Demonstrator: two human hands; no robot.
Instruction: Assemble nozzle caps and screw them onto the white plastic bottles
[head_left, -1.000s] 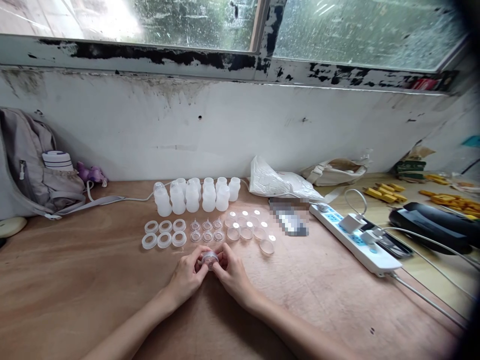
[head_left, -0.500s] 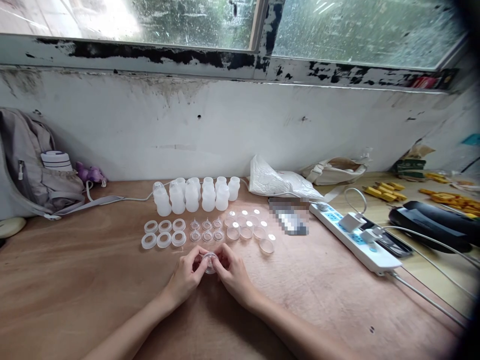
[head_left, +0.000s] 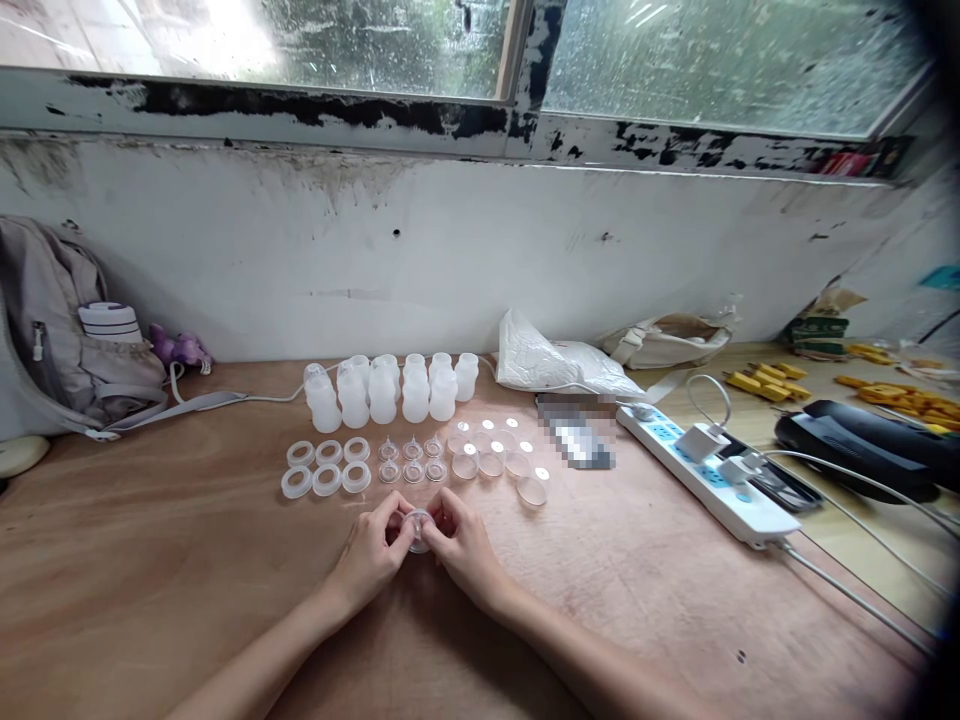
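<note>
Wooden tabletop (head_left: 187,560), frosted bottles (head_left: 384,397), left fingers (head_left: 402,542) and right fingers (head_left: 438,540) pinching clear piece (head_left: 418,534)

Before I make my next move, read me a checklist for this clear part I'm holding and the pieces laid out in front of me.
1. Left hand and right hand both gripping the clear part: ok.
2. Clear part properly fitted together: cannot tell; fingers cover much of it.
3. White rings lying in two rows of three: ok.
4. Clear spiked pieces also in two rows of three: ok.
5. Clear caps all in even rows: not ok; one sits nearer you, off to the right.
6. White bottles upright behind the smaller pieces: ok.
</note>
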